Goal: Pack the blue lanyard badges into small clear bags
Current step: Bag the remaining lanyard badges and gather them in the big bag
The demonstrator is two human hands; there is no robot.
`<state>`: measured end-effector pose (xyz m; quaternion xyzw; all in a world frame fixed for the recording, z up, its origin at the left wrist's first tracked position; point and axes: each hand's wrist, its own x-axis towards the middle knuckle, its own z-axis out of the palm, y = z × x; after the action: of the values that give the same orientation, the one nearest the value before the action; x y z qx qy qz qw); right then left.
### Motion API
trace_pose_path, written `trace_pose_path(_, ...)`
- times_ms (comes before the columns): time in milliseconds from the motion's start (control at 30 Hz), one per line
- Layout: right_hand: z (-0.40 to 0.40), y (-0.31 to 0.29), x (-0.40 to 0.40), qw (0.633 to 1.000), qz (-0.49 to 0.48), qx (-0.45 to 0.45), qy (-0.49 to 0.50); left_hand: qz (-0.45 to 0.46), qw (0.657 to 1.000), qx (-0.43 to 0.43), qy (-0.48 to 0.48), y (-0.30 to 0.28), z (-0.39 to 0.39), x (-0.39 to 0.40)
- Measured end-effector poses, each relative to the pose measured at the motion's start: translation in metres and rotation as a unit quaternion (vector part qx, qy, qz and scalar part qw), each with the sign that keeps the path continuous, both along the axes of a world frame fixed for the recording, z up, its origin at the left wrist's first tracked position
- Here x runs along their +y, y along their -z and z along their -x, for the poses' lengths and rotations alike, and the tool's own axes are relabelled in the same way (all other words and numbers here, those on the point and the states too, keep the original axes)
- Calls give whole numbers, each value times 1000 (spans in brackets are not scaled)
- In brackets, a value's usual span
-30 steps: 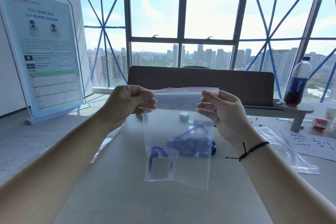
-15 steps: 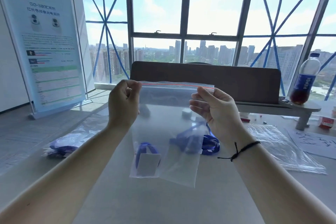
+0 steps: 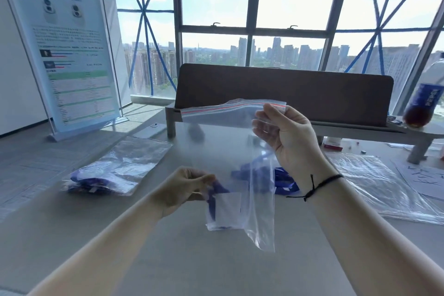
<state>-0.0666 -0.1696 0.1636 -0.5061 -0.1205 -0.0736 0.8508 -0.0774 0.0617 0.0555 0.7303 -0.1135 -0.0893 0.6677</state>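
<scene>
Currently, status by item:
Right hand (image 3: 292,137): raised above the desk (image 3: 192,259); fingers (image 3: 264,127) curled, pinching the right end of the bag's zip strip.
Bag (image 3: 254,158): clear, with a red line along the zip top; hangs from the right hand, its top edge running leftward in the air and its lower end near the desk.
Left hand (image 3: 185,187): low, just above the desk; fingers curled against the thumb at the bag's lower left edge. Whether they grip the film or the badge through it cannot be told.
Badge (image 3: 224,206): blue lanyard with a white card, inside the bag at its lower left corner, touching the left hand.
Loose lanyards (image 3: 286,181): blue, on the desk behind the bag, below the right wrist.
Packed bags (image 3: 113,170): clear, with blue contents, flat on the desk to the left.
Empty bags (image 3: 379,182): clear stack, on the desk to the right.
Bottle (image 3: 425,103): dark drink, blue label, on a raised shelf at far right.
Sign (image 3: 69,48): upright, at far left.
</scene>
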Motion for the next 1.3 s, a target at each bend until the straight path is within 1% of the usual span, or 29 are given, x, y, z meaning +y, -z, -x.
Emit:
trace_pose_path(100,-5,1,-12,999,-6,9,33,51,996,-16,-66,-5,1,-9)
trace_pose_path(167,-9,4,-18,999,1,21,50,58,988,-43,-138,-7,-2,-15)
trace_pose_path(200,-11,7,-20,998,4,27,58,38,980,-75,-182,-7,-4,-16)
trace_pose_path(233,-13,9,-22,997,6,32,64,-4,966,-120,-229,-6,-6,-16)
trace_pose_path(300,-18,15,-23,997,7,39,73,-106,923,-216,-301,-6,-8,-11)
trace_pose_path(333,-20,17,-22,996,5,41,77,-142,903,-252,-318,-6,-9,-7)
trace_pose_path(400,-24,21,-19,996,-1,49,78,-188,879,-288,-331,-5,-10,0)
trace_pose_path(467,-29,27,-12,995,-5,60,74,-215,866,-296,-339,-4,-12,10)
trace_pose_path(567,-40,36,3,994,-22,87,62,-230,872,-276,-332,0,-18,32)
trace_pose_path(633,-52,43,14,991,-39,112,59,-226,898,-226,-304,2,-19,50)
trace_pose_path(700,-66,51,26,988,-42,135,58,-198,932,-161,-256,3,-16,66)
trace_pose_path(767,-80,60,40,985,-36,159,53,-170,955,-106,-219,7,-12,84)
trace_pose_path(900,-104,75,74,978,-30,200,42,-115,972,-32,-204,12,-10,127)
trace_pose_path(1033,-130,87,110,972,-13,233,24,-29,976,23,-214,6,-3,164)
trace_pose_path(1133,-147,93,141,970,13,244,2,8,959,30,-282,5,-4,189)
trace_pose_path(1233,-165,96,175,969,32,244,-10,-19,931,4,-363,9,-15,214)
trace_pose_path(1300,-177,97,199,968,41,245,-19,-70,912,-29,-402,12,-25,229)
